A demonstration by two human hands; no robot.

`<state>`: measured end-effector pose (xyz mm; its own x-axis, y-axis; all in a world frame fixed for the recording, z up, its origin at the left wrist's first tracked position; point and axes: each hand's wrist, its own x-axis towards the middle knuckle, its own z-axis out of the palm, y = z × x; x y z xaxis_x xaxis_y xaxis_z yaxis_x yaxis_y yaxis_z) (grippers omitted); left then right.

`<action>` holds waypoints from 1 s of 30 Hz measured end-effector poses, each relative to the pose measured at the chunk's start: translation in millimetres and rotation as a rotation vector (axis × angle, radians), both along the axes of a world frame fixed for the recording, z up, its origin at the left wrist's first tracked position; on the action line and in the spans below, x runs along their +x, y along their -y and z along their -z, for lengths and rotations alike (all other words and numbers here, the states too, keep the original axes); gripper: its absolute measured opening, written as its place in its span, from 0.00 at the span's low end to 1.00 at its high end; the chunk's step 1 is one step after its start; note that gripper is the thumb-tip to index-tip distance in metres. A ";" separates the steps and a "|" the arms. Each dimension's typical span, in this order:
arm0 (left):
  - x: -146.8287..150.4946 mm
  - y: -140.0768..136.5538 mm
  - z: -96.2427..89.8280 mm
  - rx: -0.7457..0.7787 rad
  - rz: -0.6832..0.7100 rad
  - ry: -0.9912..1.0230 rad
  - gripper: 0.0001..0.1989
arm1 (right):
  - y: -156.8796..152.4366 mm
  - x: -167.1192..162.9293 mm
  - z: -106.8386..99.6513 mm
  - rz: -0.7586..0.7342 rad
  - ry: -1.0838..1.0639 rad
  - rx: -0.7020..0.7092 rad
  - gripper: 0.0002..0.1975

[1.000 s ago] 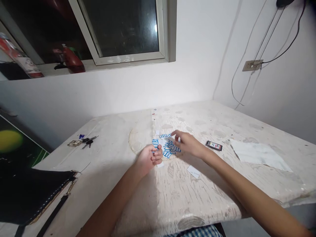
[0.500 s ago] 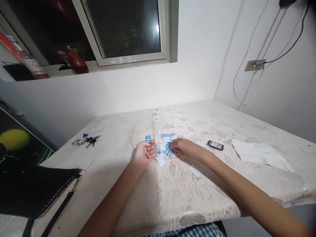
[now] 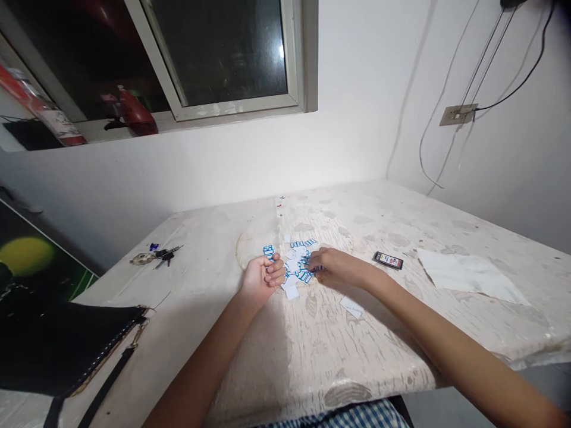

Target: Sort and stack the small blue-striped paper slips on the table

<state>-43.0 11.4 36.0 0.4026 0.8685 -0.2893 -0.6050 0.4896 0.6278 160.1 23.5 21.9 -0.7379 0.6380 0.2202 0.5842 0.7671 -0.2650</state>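
Observation:
Small white paper cutouts with blue outlines (image 3: 304,277) lie in a loose pile at the middle of the table. Left of this pile, my left hand (image 3: 263,274) rests with its fingers curled closed; whatever is in them is hidden. Just beyond its knuckles shows another blue-outlined cutout (image 3: 267,250). My right hand (image 3: 335,266) reaches in from the right, fingertips pressed together over the pile's right side. What those fingertips hold, if anything, is too small to make out. Several more cutouts (image 3: 303,243) form a row behind the pile.
A white paper slip (image 3: 351,307) lies in front of my right hand. To the right are a black card with a label (image 3: 388,260) and a white cloth or paper sheet (image 3: 468,276). Keys (image 3: 166,254) and a black bag (image 3: 66,348) are on the left.
My right hand shifts very slightly at the right side of the pile. The left hand stays curled in place. The whole view has moved a little.

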 end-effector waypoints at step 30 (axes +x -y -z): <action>6.0 2.5 5.6 -0.012 0.150 -0.134 0.04 | 6.5 -10.5 -14.6 0.214 -0.939 -0.439 0.09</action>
<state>-37.0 8.9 30.4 0.4846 0.7975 -0.3592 -0.4361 0.5763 0.6911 149.6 17.0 36.5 -0.2543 0.8965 0.3629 0.1127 0.4001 -0.9095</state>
